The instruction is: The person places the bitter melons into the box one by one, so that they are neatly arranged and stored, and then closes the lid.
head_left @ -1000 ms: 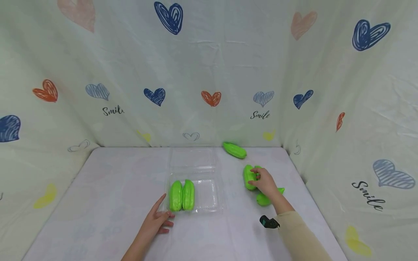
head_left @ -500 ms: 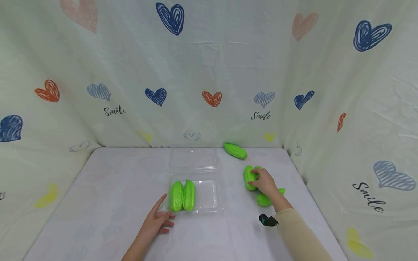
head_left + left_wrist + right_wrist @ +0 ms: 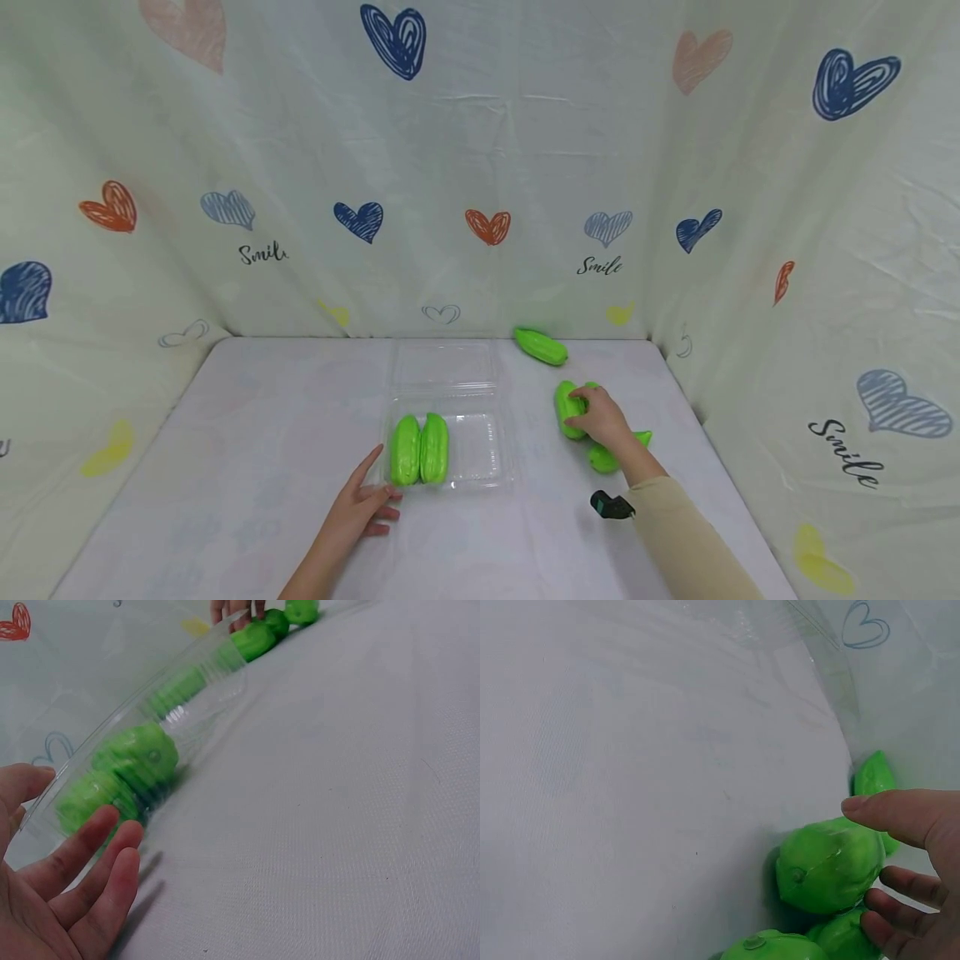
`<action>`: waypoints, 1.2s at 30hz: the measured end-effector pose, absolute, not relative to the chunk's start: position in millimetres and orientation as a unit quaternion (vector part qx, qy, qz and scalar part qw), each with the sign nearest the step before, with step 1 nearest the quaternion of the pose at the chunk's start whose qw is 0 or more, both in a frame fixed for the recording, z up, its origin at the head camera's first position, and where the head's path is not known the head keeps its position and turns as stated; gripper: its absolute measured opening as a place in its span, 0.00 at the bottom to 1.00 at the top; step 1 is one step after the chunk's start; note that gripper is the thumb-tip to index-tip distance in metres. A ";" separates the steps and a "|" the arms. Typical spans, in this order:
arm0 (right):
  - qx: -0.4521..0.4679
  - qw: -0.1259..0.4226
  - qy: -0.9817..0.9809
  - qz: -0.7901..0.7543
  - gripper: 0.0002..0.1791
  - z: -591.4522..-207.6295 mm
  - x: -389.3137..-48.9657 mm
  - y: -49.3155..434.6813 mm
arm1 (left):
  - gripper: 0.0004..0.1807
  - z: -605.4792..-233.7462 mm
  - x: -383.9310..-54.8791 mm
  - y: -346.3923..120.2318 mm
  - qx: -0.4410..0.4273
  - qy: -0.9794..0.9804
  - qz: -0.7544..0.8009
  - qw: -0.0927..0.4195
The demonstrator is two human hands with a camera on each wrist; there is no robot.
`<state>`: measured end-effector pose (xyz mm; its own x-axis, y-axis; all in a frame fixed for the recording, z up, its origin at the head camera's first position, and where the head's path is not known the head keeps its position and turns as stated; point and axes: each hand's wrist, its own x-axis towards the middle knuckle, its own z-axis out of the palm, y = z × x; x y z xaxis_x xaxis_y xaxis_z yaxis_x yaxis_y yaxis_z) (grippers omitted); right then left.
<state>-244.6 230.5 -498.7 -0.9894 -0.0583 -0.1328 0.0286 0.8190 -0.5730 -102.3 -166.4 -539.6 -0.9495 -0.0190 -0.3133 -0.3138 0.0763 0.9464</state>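
My right hand [image 3: 603, 421] holds a plump, elongated bright green toy vegetable [image 3: 566, 408] at the table's right, thumb and fingers on either side. In the right wrist view the thumb lies over the top of this green vegetable [image 3: 829, 866] and the fingers are at its side. Another is partly hidden under the hand. A clear plastic clamshell box [image 3: 480, 485] lies with its lid folded back, two green vegetables [image 3: 419, 450] side by side in its left half. My left hand [image 3: 358, 508] is at the box's near left corner, fingers loosely extended.
One green vegetable [image 3: 541, 347] lies at the table's back edge. Another green vegetable [image 3: 604, 459] lies under the right forearm in the head view. A small black device [image 3: 612, 505] is at the right wrist. A curtain [image 3: 420, 150] with printed hearts closes off the back and sides.
The right hand and the green vegetable in it have shifted slightly left. The left hand, the box and the two vegetables inside have stayed in place.
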 end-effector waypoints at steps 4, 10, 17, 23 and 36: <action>-0.007 0.077 0.948 -0.309 0.29 -500.7 -245.7 227.9 | 0.39 -540.5 -102.9 -166.5 -0.115 0.725 0.670 0.107; -0.013 0.082 0.943 -0.322 0.29 -500.1 -245.2 224.4 | 0.39 -541.3 -103.6 -166.5 -0.115 0.726 0.670 0.104; -0.028 0.089 0.943 -0.321 0.28 -498.6 -244.5 219.8 | 0.40 -542.1 -104.4 -166.3 -0.116 0.724 0.672 0.102; -0.041 0.090 0.948 -0.304 0.27 -501.0 -245.9 217.6 | 0.39 -541.4 -103.6 -166.5 -0.117 0.726 0.670 0.103; -0.039 0.086 0.955 -0.280 0.26 -503.2 -249.2 210.4 | 0.39 -543.0 -104.5 -166.4 -0.121 0.724 0.671 0.104</action>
